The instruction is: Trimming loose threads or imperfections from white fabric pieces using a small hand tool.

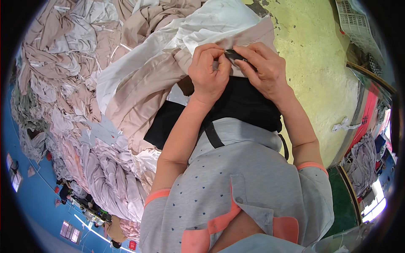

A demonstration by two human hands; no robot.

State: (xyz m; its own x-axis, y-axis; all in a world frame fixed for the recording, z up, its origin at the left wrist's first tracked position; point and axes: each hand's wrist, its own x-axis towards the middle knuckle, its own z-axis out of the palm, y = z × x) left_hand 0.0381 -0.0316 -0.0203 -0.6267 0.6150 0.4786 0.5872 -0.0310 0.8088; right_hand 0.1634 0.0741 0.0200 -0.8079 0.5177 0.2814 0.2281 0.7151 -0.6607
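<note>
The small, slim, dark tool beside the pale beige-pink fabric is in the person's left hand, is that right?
Not quite: the head view shows the small, slim, dark tool beside the pale beige-pink fabric in the person's right hand, not the left hand.

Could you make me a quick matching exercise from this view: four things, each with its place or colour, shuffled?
Things:
1. small black hand tool
2. polo shirt
3. lattice crate
4. draped cloth

Places or colours:
A. beige and white
B. at the picture's upper right
C. in the grip of the right hand
D. grey with coral trim

Pairs: 1-C, 2-D, 3-B, 4-A
</note>
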